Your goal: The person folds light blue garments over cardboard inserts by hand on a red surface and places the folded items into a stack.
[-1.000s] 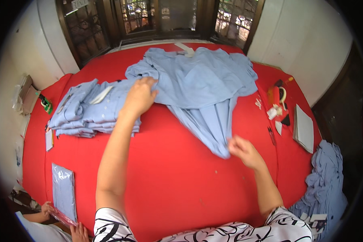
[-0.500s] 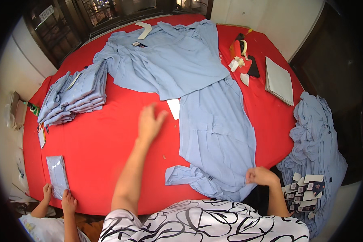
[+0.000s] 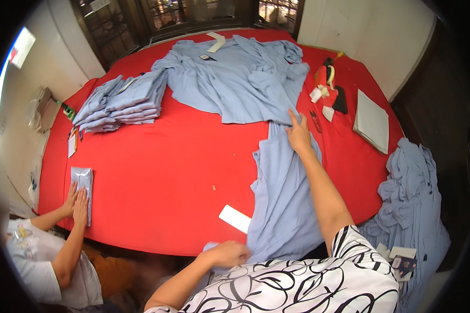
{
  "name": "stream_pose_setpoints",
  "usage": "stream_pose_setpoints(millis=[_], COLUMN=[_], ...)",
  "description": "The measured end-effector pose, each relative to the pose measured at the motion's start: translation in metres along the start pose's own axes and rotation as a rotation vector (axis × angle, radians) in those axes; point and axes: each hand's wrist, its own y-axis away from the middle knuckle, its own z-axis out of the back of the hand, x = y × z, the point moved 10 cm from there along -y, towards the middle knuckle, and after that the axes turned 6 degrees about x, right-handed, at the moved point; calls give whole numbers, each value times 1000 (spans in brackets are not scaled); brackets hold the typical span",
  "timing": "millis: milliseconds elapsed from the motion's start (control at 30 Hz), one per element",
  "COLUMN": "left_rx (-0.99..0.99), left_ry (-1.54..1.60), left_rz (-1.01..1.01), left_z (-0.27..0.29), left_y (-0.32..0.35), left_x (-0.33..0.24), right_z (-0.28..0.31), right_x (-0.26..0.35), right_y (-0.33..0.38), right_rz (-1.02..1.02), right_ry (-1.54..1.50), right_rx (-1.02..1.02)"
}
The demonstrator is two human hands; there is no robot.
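A light blue shirt point(image 3: 284, 182) lies lengthwise in front of me, bunched and creased, its lower end at the table's front edge. My right hand point(image 3: 299, 136) rests on its far end with fingers stretched apart. At the near end my left hand point(image 3: 227, 254) is closed, its fingers curled at the shirt's cloth and slightly blurred. Beside the shirt's left edge lies a white card strip point(image 3: 236, 219). Another light blue shirt point(image 3: 230, 83) is spread farther back, touching the first, with a bent white card point(image 3: 215, 41) and a dark tag point(image 3: 208, 57) on it.
A stack of folded shirts point(image 3: 122, 101) sits on the red-covered table point(image 3: 167, 182) at left. A co-worker's hands point(image 3: 77, 204) press a bagged shirt point(image 3: 83, 175). Right are snips point(image 3: 316, 121), a dark phone-like slab point(image 3: 340, 100), white sheets point(image 3: 371, 122) and hanging shirts point(image 3: 410, 193).
My right hand has gone from the shirt's near end to its far end; my left hand has come back to the near edge. The shirt is narrower, and the card strip lies nearer me.
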Motion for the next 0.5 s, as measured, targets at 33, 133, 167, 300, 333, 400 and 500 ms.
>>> stream_pose_setpoints(millis=[33, 133, 167, 300, 333, 400, 500], left_rx=[-32, 51, 78, 94, -26, -211, -142], left_ry=[72, 255, 331, 332, 345, 327, 289], left_rz=[46, 231, 266, 192, 164, 69, 217], left_z=[-7, -32, -44, -51, -46, -46, -38], left_y=[20, 64, 70, 59, 60, 63, 69], left_x=[11, 28, 32, 29, 31, 33, 28], right_z=[-21, -65, -81, 119, 132, 175, 141], right_x=[0, 4, 15, 59, 80, 104, 127], right_y=[-13, -76, -109, -309, -333, -347, -330], right_rz=[-33, 96, 191, 309, 126, 203, 174], right_ry=[67, 180, 263, -299, -523, -777, -346], right_rx=[167, 414, 580, -317, -280, -468, -276])
